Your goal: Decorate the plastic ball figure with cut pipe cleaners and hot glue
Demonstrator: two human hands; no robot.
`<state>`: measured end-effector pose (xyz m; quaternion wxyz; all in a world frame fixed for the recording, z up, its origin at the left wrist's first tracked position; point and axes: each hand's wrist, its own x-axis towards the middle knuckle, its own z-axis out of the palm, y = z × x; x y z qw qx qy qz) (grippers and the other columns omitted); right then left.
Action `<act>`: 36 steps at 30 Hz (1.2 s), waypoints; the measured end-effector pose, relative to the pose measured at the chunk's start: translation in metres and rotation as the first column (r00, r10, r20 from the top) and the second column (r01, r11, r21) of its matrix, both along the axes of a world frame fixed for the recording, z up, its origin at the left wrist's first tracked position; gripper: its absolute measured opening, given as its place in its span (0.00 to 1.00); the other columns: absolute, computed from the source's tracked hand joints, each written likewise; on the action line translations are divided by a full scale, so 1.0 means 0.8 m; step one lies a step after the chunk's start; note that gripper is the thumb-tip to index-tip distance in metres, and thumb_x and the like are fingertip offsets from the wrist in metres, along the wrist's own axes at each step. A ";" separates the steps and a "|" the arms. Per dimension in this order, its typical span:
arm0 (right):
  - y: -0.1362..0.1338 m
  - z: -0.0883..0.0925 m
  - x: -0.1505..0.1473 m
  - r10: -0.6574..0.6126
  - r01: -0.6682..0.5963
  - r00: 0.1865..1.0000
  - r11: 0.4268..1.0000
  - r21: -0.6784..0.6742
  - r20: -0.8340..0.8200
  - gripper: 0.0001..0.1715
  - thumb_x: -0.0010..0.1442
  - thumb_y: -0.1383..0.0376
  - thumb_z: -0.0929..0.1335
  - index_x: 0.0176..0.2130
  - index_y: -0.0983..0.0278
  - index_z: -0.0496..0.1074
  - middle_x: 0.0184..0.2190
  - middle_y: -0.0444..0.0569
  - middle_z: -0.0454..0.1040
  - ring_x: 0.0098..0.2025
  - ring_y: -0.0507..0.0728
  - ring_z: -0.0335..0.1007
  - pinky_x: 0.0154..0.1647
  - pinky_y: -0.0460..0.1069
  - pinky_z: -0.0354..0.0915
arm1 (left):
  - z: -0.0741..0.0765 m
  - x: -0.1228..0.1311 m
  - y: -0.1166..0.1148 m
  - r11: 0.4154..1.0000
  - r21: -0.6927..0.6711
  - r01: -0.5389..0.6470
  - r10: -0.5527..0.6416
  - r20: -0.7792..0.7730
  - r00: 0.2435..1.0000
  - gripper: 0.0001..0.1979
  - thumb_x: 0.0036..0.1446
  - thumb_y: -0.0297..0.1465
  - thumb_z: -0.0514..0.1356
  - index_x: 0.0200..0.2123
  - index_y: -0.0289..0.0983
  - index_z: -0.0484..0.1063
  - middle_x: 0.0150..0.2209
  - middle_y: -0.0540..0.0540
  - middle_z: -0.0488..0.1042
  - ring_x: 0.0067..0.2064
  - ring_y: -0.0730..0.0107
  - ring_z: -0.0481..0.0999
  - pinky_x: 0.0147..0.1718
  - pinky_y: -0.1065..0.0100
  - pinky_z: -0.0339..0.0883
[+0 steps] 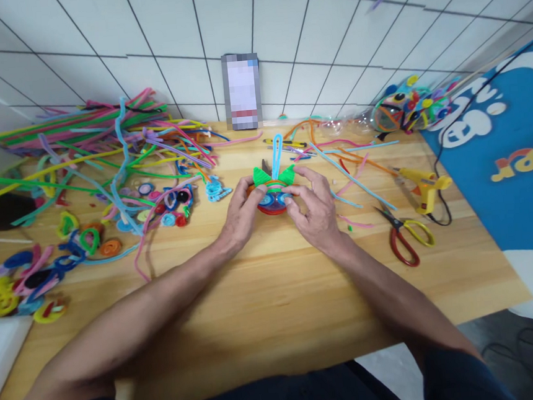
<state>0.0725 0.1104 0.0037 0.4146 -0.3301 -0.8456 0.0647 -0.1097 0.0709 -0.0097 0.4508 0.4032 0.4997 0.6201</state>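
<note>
Both hands meet in the middle of the table around a small pipe-cleaner craft (272, 187). It has two green pointed pieces, a tall light-blue loop standing up between them, blue coils on its front and red along the bottom. My left hand (243, 209) grips its left side, thumb across the front near a green piece. My right hand (312, 205) grips the right side, with fingertips on the green piece and the blue coil. A light-blue coiled pipe-cleaner piece (217, 189) lies left of my left hand. The craft's back and underside are hidden.
Loose pipe cleaners (87, 125) pile up at the back left, with coiled pieces (35, 279) nearer. Right of my hands lie scissors (404, 231) and a yellow glue gun (424, 187) with a cord. A phone (242, 93) leans on the tiled wall; a decorated bottle (408, 110) lies back right.
</note>
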 end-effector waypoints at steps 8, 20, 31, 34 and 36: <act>-0.003 0.001 -0.002 -0.001 0.001 1.000 1.000 0.014 0.000 0.11 0.70 0.65 0.69 0.50 0.56 0.77 0.63 0.55 0.72 0.64 0.67 0.70 0.63 0.68 0.69 | -0.002 0.001 0.000 1.000 -0.025 0.007 -0.008 -0.008 1.000 0.12 0.62 0.38 0.65 0.46 0.40 0.74 0.42 0.50 0.80 0.44 0.67 0.78 0.47 0.65 0.72; -0.004 -0.004 -0.003 -0.019 0.018 0.999 1.000 -0.021 -0.026 0.09 0.69 0.65 0.68 0.49 0.58 0.76 0.62 0.58 0.73 0.64 0.67 0.70 0.64 0.67 0.67 | 0.001 0.003 -0.004 1.000 -0.006 0.012 -0.012 -0.052 0.999 0.12 0.64 0.40 0.64 0.47 0.40 0.73 0.44 0.48 0.80 0.45 0.65 0.78 0.47 0.64 0.73; -0.006 0.001 -0.005 -0.071 0.071 0.997 0.997 0.018 -0.038 0.07 0.71 0.63 0.69 0.47 0.59 0.77 0.58 0.58 0.73 0.61 0.66 0.71 0.62 0.65 0.68 | -0.003 0.004 -0.009 1.000 0.011 0.029 -0.027 -0.099 0.995 0.14 0.67 0.41 0.63 0.50 0.40 0.71 0.50 0.45 0.79 0.52 0.64 0.78 0.55 0.61 0.71; -0.006 0.001 -0.006 -0.116 0.116 0.993 0.992 0.050 -0.003 0.05 0.70 0.63 0.69 0.45 0.58 0.77 0.52 0.56 0.75 0.55 0.65 0.72 0.56 0.64 0.69 | -0.003 0.004 -0.010 0.999 0.019 0.038 -0.036 -0.094 0.995 0.15 0.67 0.41 0.64 0.51 0.40 0.71 0.51 0.45 0.79 0.52 0.63 0.78 0.55 0.60 0.71; -0.006 0.002 -0.008 -0.134 0.133 0.991 0.988 0.076 0.015 0.04 0.70 0.63 0.69 0.44 0.57 0.76 0.48 0.54 0.76 0.51 0.64 0.72 0.52 0.62 0.70 | -0.003 0.004 -0.010 0.999 0.023 0.028 -0.026 -0.110 0.994 0.15 0.67 0.41 0.64 0.51 0.40 0.71 0.50 0.45 0.78 0.52 0.63 0.78 0.55 0.60 0.71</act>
